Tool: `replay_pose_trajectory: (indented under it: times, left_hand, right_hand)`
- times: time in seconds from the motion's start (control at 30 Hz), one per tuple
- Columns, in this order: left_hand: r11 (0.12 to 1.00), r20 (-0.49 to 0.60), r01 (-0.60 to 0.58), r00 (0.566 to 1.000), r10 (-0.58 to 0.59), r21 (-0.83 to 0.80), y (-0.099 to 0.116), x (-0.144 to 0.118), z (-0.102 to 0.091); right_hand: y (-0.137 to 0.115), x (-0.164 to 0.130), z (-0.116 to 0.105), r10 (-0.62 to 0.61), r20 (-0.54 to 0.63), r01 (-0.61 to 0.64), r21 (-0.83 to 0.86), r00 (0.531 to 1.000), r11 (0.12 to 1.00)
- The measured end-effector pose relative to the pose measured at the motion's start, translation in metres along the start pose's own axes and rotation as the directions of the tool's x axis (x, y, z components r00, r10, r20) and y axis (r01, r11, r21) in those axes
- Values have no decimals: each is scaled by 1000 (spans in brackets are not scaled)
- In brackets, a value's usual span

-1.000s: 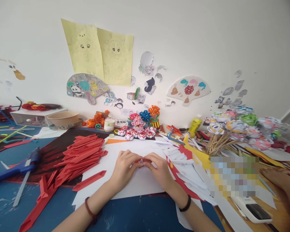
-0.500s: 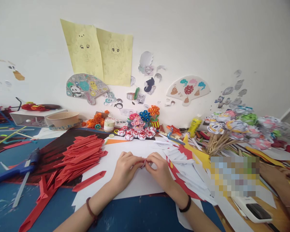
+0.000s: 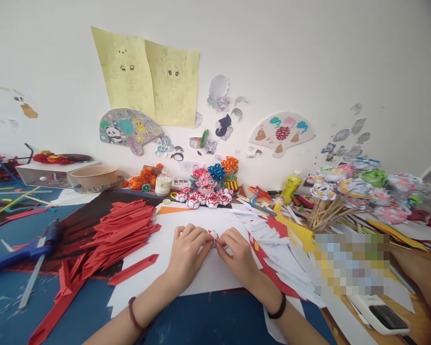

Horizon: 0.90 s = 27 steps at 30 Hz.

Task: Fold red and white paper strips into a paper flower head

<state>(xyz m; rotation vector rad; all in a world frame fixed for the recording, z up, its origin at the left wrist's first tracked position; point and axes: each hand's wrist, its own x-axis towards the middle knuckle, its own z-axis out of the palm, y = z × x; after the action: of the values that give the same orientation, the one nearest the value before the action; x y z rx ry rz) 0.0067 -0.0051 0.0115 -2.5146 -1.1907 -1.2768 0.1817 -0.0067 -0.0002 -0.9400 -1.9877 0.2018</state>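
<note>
My left hand [image 3: 187,253] and my right hand [image 3: 239,255] meet over a white sheet of paper [image 3: 187,278] in the middle of the blue table. Between their fingertips they pinch a small folded red and white paper piece [image 3: 213,235]; most of it is hidden by my fingers. A pile of folded red paper strips [image 3: 124,229] lies to the left of my left hand. One loose red strip [image 3: 132,269] rests on the white sheet near my left wrist. Folded white and red strips [image 3: 273,244] are stacked to the right of my right hand.
A blue glue gun [image 3: 25,250] lies at the left. Small red and white paper flowers [image 3: 203,199], a jar [image 3: 163,184] and a yellow glue bottle [image 3: 290,188] stand by the wall. Paper flowers on sticks [image 3: 348,191] fill the right. Another person's hand [image 3: 422,273] rests at the right edge.
My two hands have drawn closer and the small folded piece has been turned upright between my fingertips. The other person's hand at the right has shifted slightly.
</note>
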Motion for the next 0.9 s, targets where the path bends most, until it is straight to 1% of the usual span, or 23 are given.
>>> replay_pose_trajectory:
  times: [0.07, 0.17, 0.23, 0.27, 0.33, 0.43, 0.5, 0.57, 0.63, 0.7, 0.73, 0.77, 0.8, 0.83, 0.87, 0.9]
  left_hand:
    - [998, 12, -60, 998, 60, 27, -4, 0, -2]
    - [988, 61, -142, 988, 139, 52, -7, -1, -4]
    - [986, 97, -159, 983, 153, 58, -6, -2, -3]
    - [986, 114, -155, 982, 148, 56, -5, -2, -3]
    - [992, 147, -115, 983, 108, 44, -2, -2, -3]
    - [1000, 220, -3, 976, 2, 4, 1, -1, -3]
    - [998, 259, 68, 964, -62, -15, 3, 0, -3]
    - [995, 264, 103, 960, -96, -14, 4, 0, -3]
    - [994, 249, 106, 963, -100, -12, 5, 0, -3]
    - [995, 241, 90, 967, -78, -38, 6, 0, -3]
    - [994, 236, 85, 969, -68, -63, 6, 1, -4]
    - [992, 229, 85, 972, -62, -95, 6, 1, -5]
    - [987, 218, 91, 974, -61, -130, 6, 2, -7]
    - [980, 202, 100, 977, -65, -169, 6, 3, -8]
    - [971, 184, 110, 980, -70, -212, 6, 3, -9]
    - [959, 169, 116, 983, -74, -257, 5, 4, -11]
  right_hand:
    - [3, -1, -2, -31, 15, 30, 32, 999, 999]
    - [9, -4, -2, -91, 49, 87, 70, 995, 994]
    - [11, -5, -1, -101, 74, 96, 77, 992, 992]
    - [10, -5, -1, -88, 85, 81, 85, 993, 993]
    - [9, -3, 0, -20, 105, 6, 130, 994, 992]
    - [6, 1, 1, 119, 150, -148, 206, 982, 967]
    - [5, 4, 1, 189, 164, -220, 198, 968, 955]
    - [5, 5, 0, 231, 136, -250, 149, 963, 957]
    - [5, 5, 0, 231, 103, -243, 133, 968, 961]
    - [6, 6, 0, 213, 110, -233, 211, 971, 949]
    - [6, 7, -1, 220, 122, -246, 288, 968, 925]
    - [7, 7, -2, 249, 134, -282, 382, 959, 880]
    - [7, 8, -3, 300, 153, -336, 478, 942, 811]
    - [6, 9, -5, 358, 186, -398, 568, 915, 720]
    - [5, 10, -7, 408, 245, -462, 643, 879, 610]
    - [3, 10, -9, 433, 323, -521, 699, 842, 490]
